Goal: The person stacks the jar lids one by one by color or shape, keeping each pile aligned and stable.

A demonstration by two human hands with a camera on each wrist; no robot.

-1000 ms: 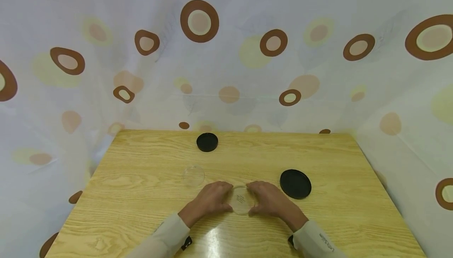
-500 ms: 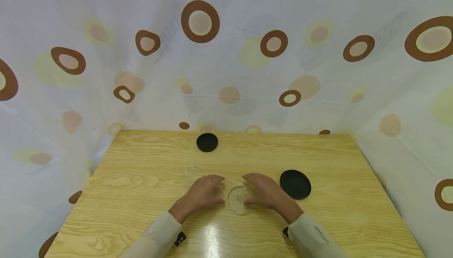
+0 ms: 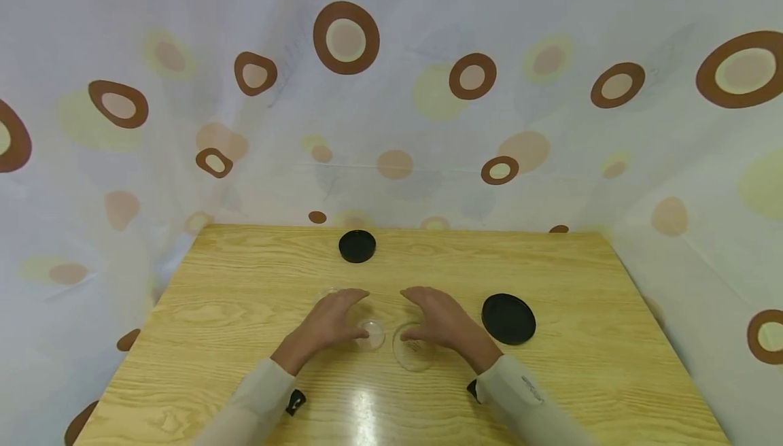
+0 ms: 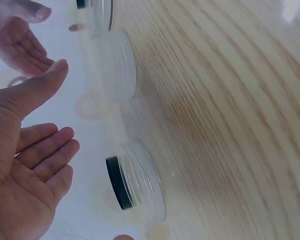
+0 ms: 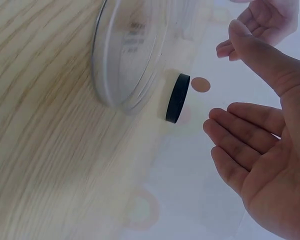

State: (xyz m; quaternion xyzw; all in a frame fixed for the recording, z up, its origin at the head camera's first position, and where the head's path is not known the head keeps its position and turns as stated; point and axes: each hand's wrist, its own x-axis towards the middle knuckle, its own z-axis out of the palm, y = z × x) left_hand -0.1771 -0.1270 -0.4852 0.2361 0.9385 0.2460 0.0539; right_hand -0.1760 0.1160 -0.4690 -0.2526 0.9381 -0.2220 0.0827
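Observation:
My left hand (image 3: 333, 317) is held over the table with its thumb and fingers spread, holding nothing. By its thumb sits a small clear round dish (image 3: 372, 335). Another clear dish (image 3: 329, 292) lies beyond that hand, mostly hidden by it. My right hand (image 3: 443, 320) hangs over a larger clear dish (image 3: 408, 361) with printed text, its thumb overlapping the dish in the head view. The right wrist view shows this printed dish (image 5: 132, 55) apart from the relaxed fingers (image 5: 235, 135). The left fingers (image 4: 45, 155) are loose too.
Two round, shallow black dishes rest on the wooden table (image 3: 245, 276): one (image 3: 357, 247) near the back edge, a bigger one (image 3: 509, 319) to the right of my right hand. A patterned white curtain (image 3: 391, 113) surrounds the back and sides.
Both hands have let go of the printed clear dish, moved apart from it and shifted forward and left. The small clear dish has come into view beside it. The black dishes stayed put.

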